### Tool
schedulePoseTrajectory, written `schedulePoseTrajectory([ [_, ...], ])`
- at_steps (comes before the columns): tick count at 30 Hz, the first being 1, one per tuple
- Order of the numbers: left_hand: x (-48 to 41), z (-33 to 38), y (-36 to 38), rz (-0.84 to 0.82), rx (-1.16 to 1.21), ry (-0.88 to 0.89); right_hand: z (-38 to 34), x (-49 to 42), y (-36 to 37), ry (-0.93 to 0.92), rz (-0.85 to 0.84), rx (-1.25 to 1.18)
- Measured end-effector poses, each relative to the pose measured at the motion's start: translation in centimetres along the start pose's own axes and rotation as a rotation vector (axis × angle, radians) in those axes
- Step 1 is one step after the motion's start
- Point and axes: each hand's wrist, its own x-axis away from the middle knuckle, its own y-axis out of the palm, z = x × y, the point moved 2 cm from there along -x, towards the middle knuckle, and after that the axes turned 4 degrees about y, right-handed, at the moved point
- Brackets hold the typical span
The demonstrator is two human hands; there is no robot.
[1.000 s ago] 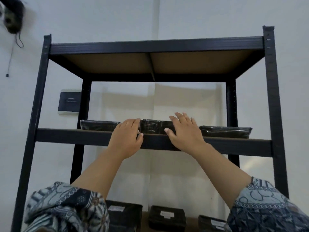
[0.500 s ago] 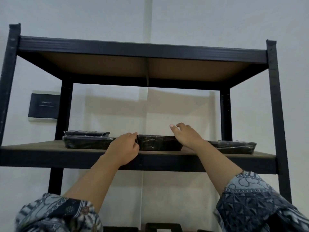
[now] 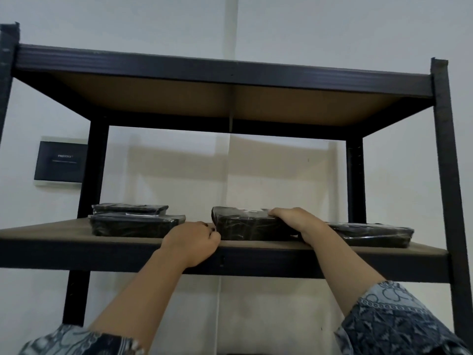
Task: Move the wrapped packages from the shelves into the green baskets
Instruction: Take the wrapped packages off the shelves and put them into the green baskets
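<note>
A black wrapped package (image 3: 245, 224) lies in the middle of the wooden shelf (image 3: 46, 230) of a black metal rack. My right hand (image 3: 299, 221) rests over its top right corner and grips it. My left hand (image 3: 194, 242) is curled at the package's lower left corner, fingertips touching its side. To the left lie two more wrapped packages, one (image 3: 135, 225) in front and one (image 3: 130, 208) behind it. Another wrapped package (image 3: 371, 233) lies to the right. No green basket is in view.
The rack's upper shelf (image 3: 230, 98) hangs above the packages. Its front beam (image 3: 358, 265) runs below my hands, and black posts (image 3: 445, 175) stand at the sides. A dark panel (image 3: 60, 161) hangs on the white wall at the left.
The view has tilted up and come closer, so the lower shelf's packages are out of sight. My right hand has closed over the middle package's right end; my left hand stays at its left corner.
</note>
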Motion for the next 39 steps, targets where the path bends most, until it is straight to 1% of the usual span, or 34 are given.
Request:
schedulePoseTrajectory([
  [4, 0.0, -0.2, 0.0, 0.021, 0.017, -0.014, 0.6, -0.1, -0.1, -0.064, 0.024, -0.103],
  [10, 0.0, -0.7, 0.6, 0.065, -0.005, 0.000, 1.2, 0.5, -0.7, -0.165, 0.060, -0.351],
  [17, 0.1, -0.7, 0.7, 0.064, 0.007, -0.016, 1.3, 1.0, -0.8, -0.213, 0.033, -0.456],
  [24, 0.3, -0.4, 0.5, 0.086, -0.001, -0.017, 1.4, 0.8, -0.7, -0.258, 0.020, -0.447],
  [28, 0.7, 0.0, 0.3, 0.177, -0.029, -0.016, 1.2, 1.1, -0.5, -0.304, 0.054, -0.358],
  [32, 1.2, 0.3, 0.6, 0.305, -0.063, 0.005, 1.1, 2.0, -0.6, -0.353, 0.147, -0.272],
  [36, 2.0, 0.3, 1.2, 0.474, -0.035, 0.019, 1.6, 3.9, -1.3, -0.385, 0.237, -0.329],
  [37, 2.3, 0.4, 1.3, 0.501, -0.028, 0.033, 1.9, 4.3, -1.5, -0.381, 0.263, -0.359],
  [39, 3.1, 0.8, 1.7, 0.506, -0.035, 0.060, 2.5, 5.4, -1.8, -0.376, 0.314, -0.413],
])
